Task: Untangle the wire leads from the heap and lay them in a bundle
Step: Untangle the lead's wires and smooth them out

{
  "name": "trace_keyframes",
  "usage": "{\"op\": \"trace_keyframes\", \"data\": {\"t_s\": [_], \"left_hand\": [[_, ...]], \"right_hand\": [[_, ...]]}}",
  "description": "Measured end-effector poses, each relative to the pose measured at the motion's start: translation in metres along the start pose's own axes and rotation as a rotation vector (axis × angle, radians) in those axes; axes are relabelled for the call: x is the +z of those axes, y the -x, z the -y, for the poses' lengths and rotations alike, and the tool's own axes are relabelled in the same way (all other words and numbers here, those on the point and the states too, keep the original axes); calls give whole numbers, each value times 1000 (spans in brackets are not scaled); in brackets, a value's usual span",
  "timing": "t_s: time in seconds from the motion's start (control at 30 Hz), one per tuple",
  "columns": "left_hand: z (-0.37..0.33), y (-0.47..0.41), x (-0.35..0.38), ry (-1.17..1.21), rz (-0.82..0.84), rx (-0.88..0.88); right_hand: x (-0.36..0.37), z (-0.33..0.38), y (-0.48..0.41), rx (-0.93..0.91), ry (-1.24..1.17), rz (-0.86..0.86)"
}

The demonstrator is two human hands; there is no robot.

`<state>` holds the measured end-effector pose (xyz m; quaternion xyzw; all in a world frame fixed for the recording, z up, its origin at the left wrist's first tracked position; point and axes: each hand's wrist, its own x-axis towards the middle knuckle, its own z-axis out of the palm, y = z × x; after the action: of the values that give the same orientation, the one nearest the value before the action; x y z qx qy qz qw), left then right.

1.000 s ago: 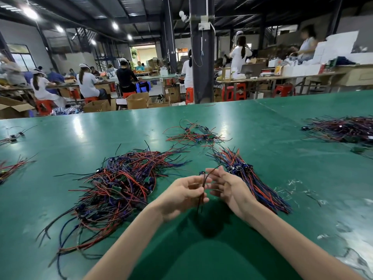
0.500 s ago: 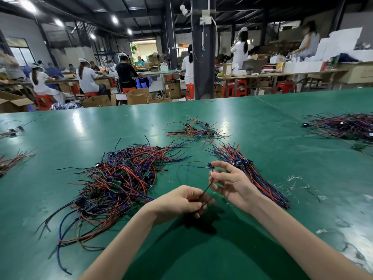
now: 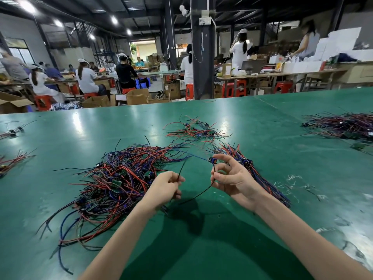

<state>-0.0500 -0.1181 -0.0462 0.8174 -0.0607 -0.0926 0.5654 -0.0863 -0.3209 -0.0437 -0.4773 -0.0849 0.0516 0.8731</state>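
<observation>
The tangled heap (image 3: 117,178) lies on the green bench (image 3: 201,245) just left of my left hand (image 3: 165,187); the straightened bundle (image 3: 260,176) lies behind my right hand (image 3: 232,178). My left fingers pinch a black wire end (image 3: 181,170). My right fingers pinch a black lead (image 3: 198,194) with a blue component (image 3: 212,159).

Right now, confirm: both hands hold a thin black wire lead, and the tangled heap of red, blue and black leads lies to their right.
Wrong side. The head view shows left hand and right hand holding the thin black wire lead, but the tangled heap lies to their left.
</observation>
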Motion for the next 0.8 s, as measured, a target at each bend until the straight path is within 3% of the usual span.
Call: {"op": "trace_keyframes", "data": {"t_s": [0.07,0.2,0.67,0.8], "left_hand": [[-6,7,9,226,49,-21],[-12,16,21,389,28,-42],[-29,18,24,554,66,-106],[-39,14,21,368,70,-86]], "right_hand": [[2,-5,2,5,82,6],[5,-12,3,5,228,15],[18,-19,7,-159,499,-23],[20,-25,8,-248,630,-61]]}}
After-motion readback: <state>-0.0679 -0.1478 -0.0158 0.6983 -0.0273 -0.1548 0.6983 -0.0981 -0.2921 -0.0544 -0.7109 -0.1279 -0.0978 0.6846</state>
